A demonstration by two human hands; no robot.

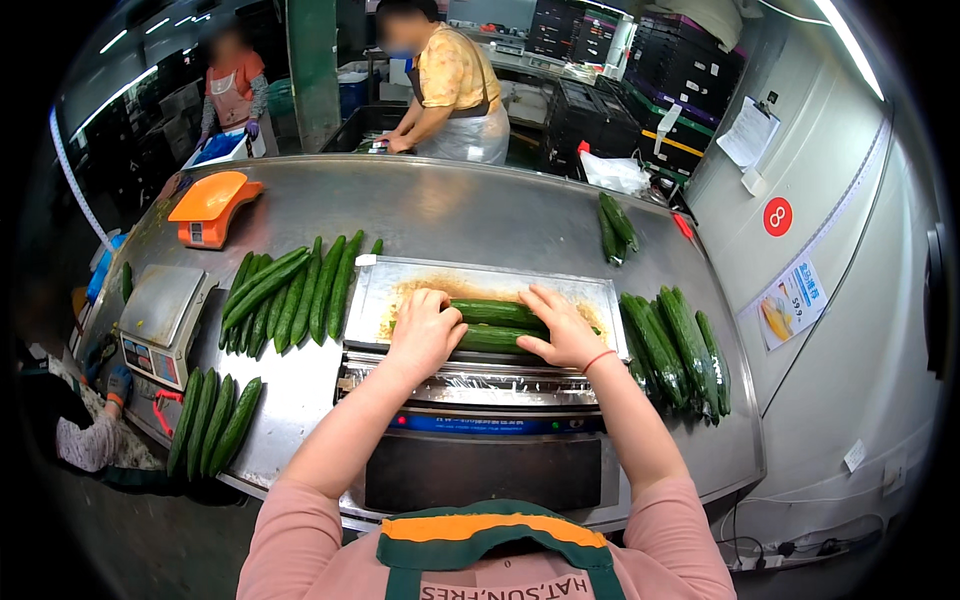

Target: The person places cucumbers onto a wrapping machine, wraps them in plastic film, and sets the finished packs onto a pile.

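Note:
My left hand (pixel 425 325) and my right hand (pixel 556 328) grip two cucumbers (pixel 492 313) lying side by side on the metal tray (pixel 500 275) of a wrapping machine, one hand at each end. The tray surface has brownish stains. Just below my hands is a shiny film bar (pixel 470 393) above a blue control strip (pixel 480 425). Left of the tray lies a row of loose cucumbers (pixel 300 295); right of it are bundled cucumbers (pixel 680 350) that look glossy with plastic wrap.
The steel table holds an orange scale (pixel 208 208), a silver scale (pixel 160 330), more cucumbers (pixel 215 425) and another bundle (pixel 615 225). A co-worker (pixel 450 85) works beyond it, another person (pixel 235 85) stands at back left, and a gloved hand (pixel 118 385) is at left. A wall (pixel 830 350) borders the right.

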